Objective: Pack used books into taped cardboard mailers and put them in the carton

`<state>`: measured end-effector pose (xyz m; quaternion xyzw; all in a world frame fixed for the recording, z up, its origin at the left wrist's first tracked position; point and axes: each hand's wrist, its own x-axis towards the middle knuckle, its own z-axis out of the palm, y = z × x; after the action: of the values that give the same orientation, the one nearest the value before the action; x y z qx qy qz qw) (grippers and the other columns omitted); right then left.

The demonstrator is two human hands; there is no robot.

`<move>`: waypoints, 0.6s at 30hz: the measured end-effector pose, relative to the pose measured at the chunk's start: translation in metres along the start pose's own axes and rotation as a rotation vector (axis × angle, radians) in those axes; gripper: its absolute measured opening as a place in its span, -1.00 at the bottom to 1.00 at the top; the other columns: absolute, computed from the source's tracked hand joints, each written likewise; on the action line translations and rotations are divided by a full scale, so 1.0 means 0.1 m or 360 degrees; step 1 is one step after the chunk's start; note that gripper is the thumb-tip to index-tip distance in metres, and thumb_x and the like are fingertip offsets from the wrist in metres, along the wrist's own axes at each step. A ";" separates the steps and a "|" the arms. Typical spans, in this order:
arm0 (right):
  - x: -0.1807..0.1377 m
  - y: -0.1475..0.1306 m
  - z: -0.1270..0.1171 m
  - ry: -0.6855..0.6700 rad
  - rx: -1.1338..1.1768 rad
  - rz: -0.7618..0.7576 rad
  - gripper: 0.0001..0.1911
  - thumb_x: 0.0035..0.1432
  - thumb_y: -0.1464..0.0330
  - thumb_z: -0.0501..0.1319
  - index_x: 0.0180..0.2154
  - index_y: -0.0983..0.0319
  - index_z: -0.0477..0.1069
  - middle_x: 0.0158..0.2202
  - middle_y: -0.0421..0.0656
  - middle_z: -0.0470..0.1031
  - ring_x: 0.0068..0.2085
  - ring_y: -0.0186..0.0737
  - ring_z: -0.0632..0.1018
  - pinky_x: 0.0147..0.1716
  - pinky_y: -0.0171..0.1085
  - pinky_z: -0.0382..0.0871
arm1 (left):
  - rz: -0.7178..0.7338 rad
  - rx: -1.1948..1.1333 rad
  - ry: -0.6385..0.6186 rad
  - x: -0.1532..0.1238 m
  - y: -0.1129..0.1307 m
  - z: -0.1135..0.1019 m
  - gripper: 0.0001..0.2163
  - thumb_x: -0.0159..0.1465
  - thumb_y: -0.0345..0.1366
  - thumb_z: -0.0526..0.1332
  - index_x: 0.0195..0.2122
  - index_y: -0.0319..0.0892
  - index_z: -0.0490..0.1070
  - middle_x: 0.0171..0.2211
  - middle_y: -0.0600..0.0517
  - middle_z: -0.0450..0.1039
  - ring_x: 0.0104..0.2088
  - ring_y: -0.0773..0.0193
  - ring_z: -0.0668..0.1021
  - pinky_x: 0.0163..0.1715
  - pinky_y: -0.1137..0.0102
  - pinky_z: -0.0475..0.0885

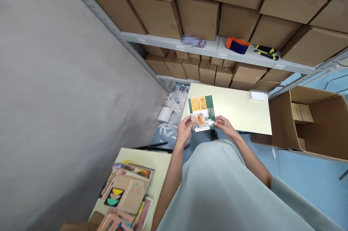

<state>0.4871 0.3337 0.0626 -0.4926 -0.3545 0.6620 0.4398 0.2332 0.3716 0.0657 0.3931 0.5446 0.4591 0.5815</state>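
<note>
A book with a green, yellow and illustrated cover is held up between both hands, over the near edge of a pale table. My left hand grips its lower left edge, thumb on the cover. On the opposite side, my right hand pinches the lower right corner. The cover faces up toward me, with large Chinese characters at its top. Fingers behind the book are hidden.
Shelves packed with cardboard boxes rise beyond the table. A large open carton stands at right. Several books and notebooks lie on a second table at lower left. White paper scraps cover the floor by the wall.
</note>
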 end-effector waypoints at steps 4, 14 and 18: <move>0.31 -0.15 -0.47 0.0128 -0.0005 -0.0128 -0.41 -0.05 -0.07 0.62 -0.19 0.14 0.48 -0.26 -0.22 0.55 -0.20 -0.20 0.60 -0.12 -0.21 0.51 | -0.0009 0.0059 -0.0084 0.48 0.11 0.52 -0.38 0.03 0.09 0.60 0.00 -0.25 0.66 0.01 -0.23 0.72 0.02 -0.07 0.73 0.18 0.02 0.60; 0.42 -0.35 -1.16 0.0440 0.0137 -0.0166 -0.51 -0.07 0.03 0.64 -0.23 0.14 0.56 -0.26 -0.20 0.56 -0.24 -0.22 0.55 -0.11 -0.18 0.46 | -0.0037 0.0237 -0.0366 1.03 0.36 1.31 -0.44 0.08 0.07 0.59 -0.02 -0.21 0.69 0.00 -0.18 0.74 0.01 -0.05 0.72 0.16 0.05 0.62; 0.41 -0.41 -1.19 0.0553 0.0156 -0.0172 -0.50 -0.09 0.01 0.63 -0.25 0.16 0.58 -0.31 -0.20 0.55 -0.28 -0.22 0.50 -0.24 -0.22 0.39 | -0.0017 0.0312 -0.0480 1.14 0.45 1.42 -0.48 0.11 0.07 0.57 -0.03 -0.20 0.70 -0.02 -0.18 0.74 -0.02 -0.03 0.73 0.13 0.07 0.64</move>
<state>0.6066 0.3906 0.0539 -0.5577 -0.2665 0.5588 0.5529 0.3675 0.5000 0.0919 0.5095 0.4954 0.3365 0.6178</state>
